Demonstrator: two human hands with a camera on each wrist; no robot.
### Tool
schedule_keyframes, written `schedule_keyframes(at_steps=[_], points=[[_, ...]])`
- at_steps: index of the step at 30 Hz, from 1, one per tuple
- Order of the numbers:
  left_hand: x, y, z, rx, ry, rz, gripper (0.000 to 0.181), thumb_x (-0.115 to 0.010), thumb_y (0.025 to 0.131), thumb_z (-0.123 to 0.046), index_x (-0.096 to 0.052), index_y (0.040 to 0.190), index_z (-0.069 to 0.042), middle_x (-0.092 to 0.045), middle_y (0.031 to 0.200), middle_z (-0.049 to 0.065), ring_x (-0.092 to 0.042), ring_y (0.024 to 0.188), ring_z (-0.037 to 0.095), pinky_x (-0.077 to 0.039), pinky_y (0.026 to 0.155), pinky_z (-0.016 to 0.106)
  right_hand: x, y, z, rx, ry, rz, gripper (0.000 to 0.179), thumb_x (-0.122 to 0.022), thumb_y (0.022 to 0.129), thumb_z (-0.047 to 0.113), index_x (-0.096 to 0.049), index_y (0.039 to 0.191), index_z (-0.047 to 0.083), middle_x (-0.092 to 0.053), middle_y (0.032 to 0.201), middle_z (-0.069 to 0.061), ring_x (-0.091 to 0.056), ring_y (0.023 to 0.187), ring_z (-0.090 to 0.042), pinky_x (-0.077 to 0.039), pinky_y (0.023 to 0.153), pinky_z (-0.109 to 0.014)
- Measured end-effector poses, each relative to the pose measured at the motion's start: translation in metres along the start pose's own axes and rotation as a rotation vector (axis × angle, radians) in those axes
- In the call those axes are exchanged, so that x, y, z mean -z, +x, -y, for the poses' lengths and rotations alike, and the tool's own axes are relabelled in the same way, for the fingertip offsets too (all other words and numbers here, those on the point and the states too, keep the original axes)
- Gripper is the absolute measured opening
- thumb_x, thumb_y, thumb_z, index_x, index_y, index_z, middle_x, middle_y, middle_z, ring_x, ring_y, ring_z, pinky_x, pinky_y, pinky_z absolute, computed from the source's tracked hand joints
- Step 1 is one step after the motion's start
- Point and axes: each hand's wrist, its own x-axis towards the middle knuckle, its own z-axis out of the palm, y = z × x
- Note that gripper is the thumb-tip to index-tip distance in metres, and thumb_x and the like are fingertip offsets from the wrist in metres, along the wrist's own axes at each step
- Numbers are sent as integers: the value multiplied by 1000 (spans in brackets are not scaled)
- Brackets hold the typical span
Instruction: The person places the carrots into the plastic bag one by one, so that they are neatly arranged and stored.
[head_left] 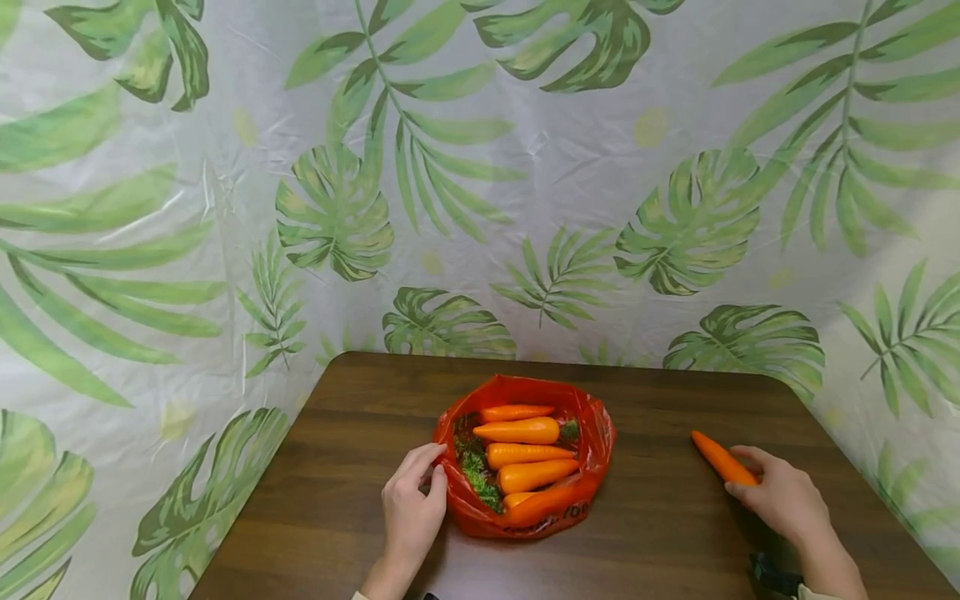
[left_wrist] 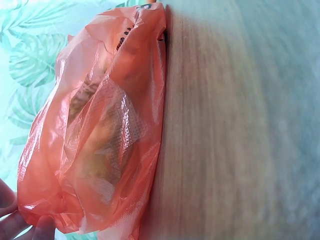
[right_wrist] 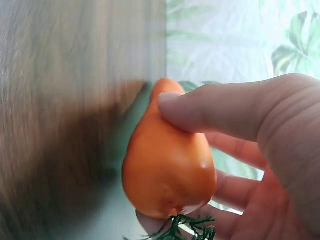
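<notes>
A red plastic bag [head_left: 597, 450] stands with its mouth rolled wide at the middle of the table. Several orange carrots [head_left: 528, 431] lie side by side in it, with green tops [head_left: 480, 482] along its left side. My left hand [head_left: 411, 500] pinches the bag's left rim between thumb and fingers, also seen at the bottom corner of the left wrist view. Off to the right, my right hand [head_left: 787, 500] grips one carrot [head_left: 718, 456] by its thick end, the tip pointing away from me. A green sprig [right_wrist: 182, 229] hangs at that end in the right wrist view.
The dark wooden table [head_left: 360, 433] has rounded far corners. Behind it hangs a pale sheet printed with green leaves [head_left: 555, 283]. A dark band [head_left: 776, 575] is worn at my right wrist, and the held carrot casts a shadow on the wood in the right wrist view.
</notes>
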Motion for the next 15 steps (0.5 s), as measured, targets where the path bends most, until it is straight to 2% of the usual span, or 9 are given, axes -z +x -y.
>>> schedule_keyframes(at_steps=[4, 11, 15], points=[[0, 0, 0, -1, 5, 0, 29, -69, 86, 4, -76, 111, -8, -71, 112, 5, -70, 95, 16, -53, 73, 11, -2, 0, 6, 41, 41, -42, 68, -79, 85, 38, -55, 139, 4, -68, 116, -22, -65, 85, -30, -43, 56, -34], [-1, 0, 2, -3, 0, 0, 28, -69, 86, 3, -76, 111, -7, -71, 112, 5, -70, 94, 15, -53, 72, 11, -5, 1, 16, 62, 93, -39, 68, -79, 85, 33, -54, 140, 1, -69, 113, -22, -65, 82, -26, -45, 59, -33], [-2, 0, 2, 1, 6, 0, 28, -69, 86, 3, -77, 111, -8, -71, 113, 3, -70, 94, 14, -56, 72, 16, -6, 1, 22, 64, 120, -23, 71, -79, 86, 30, -51, 143, -1, -69, 114, -23, -64, 82, -23, -45, 60, -33]])
